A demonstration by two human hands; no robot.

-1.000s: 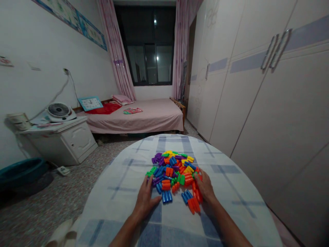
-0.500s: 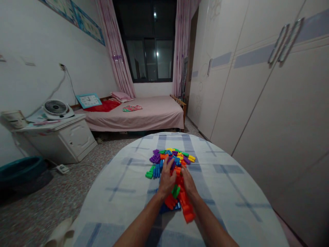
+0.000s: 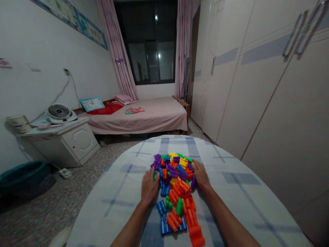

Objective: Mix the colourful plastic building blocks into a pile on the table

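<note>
A pile of colourful plastic building blocks (image 3: pixel 173 173) in purple, blue, yellow, green and orange lies on the round table. My left hand (image 3: pixel 150 185) rests flat against the pile's left side, fingers stretched forward beside blue and green pieces. On the opposite side, my right hand (image 3: pixel 201 174) touches the edge of the pile with its fingers extended, near purple and orange pieces. Between my forearms, an orange strip of joined blocks (image 3: pixel 192 219) runs toward me. Left of it lies a blue row of blocks (image 3: pixel 164 229) with an orange block (image 3: pixel 174 219) on top. Green blocks (image 3: pixel 179 206) sit just above.
The table wears a blue-and-white checked cloth (image 3: pixel 123 195). A pink bed (image 3: pixel 144 123) stands beyond it. White wardrobes (image 3: pixel 267 109) line the right. On the left are a cabinet (image 3: pixel 82 145) with a fan (image 3: pixel 60 112) and a teal tub (image 3: pixel 23 175).
My hands have moved apart, from over the middle of the blocks to either side of the pile. More of the pile shows, and the view has shifted slightly.
</note>
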